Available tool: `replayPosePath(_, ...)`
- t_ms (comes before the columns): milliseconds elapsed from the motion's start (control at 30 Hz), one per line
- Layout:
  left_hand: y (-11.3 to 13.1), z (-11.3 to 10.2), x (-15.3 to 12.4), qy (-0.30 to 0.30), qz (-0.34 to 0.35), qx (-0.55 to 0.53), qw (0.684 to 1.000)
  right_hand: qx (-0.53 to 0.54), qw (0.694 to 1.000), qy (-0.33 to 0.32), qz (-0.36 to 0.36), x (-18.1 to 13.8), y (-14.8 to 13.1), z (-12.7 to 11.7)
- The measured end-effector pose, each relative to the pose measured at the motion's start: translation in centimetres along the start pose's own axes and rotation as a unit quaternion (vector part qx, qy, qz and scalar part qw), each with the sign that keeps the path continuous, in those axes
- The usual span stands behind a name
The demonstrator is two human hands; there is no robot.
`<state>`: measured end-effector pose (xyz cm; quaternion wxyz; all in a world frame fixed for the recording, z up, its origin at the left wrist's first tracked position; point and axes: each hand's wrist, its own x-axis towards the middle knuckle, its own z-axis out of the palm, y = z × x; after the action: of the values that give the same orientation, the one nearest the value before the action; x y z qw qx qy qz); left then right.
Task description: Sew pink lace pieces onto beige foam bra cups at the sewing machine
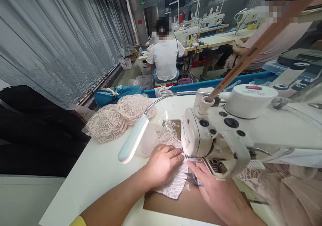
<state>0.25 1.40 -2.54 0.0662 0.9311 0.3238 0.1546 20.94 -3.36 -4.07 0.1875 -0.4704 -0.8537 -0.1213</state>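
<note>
My left hand (pixel 163 165) lies over a piece of cream lace fabric (pixel 173 187), its bent fingers close together and pressing the lace near the sewing machine's needle area. The thumb is hidden. A pair of thread snips (pixel 193 179) sits in my right hand (pixel 216 189), blades pointing left out from under the palm. That hand's index finger reaches forward to the edge of the lace beside the presser foot. The white sewing machine head (pixel 198 132) stands just beyond my hands and covers the stitching point.
Stacked lace cups (pixel 108 122) lie on the white table (pixel 100 175) at the left. A lamp on a bendy neck (pixel 133 138) hangs over the work. More beige lace (pixel 289 182) lies at right. One person (pixel 164 58) sits at a machine ahead, another at right.
</note>
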Motion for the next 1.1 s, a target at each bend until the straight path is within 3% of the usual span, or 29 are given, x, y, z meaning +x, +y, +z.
replayPosePath(300,0.9,-0.5,0.0,-0.021,-0.085,0.051,0.995,0.092,0.991,-0.068,0.076,-0.5,0.5,0.6)
replayPosePath(467,3.8,-2.1,-0.7,-0.104,-0.168,0.073,0.978,0.215,0.963,-0.115,0.118,-0.3,0.5,-0.3)
replayPosePath(633,6.3,-3.9,-2.6,-0.184,-0.166,-0.030,0.968,0.286,0.945,-0.098,0.127,0.1,0.2,-1.4)
replayPosePath(700,6.2,-4.5,-2.8,-0.160,-0.166,-0.081,0.970,0.310,0.937,-0.091,0.131,0.2,0.1,-1.7)
replayPosePath(833,4.5,-4.6,-2.0,-0.041,-0.148,-0.120,0.981,0.382,0.904,-0.123,0.150,0.2,-0.2,-1.7)
replayPosePath(967,3.1,-3.6,-0.6,-0.105,-0.107,-0.164,0.975,0.453,0.859,-0.146,0.190,-0.3,-0.2,-1.1)
replayPosePath(1100,2.9,-3.0,-0.4,-0.163,-0.168,-0.163,0.959,0.508,0.821,-0.163,0.203,-0.5,-0.2,-1.0)
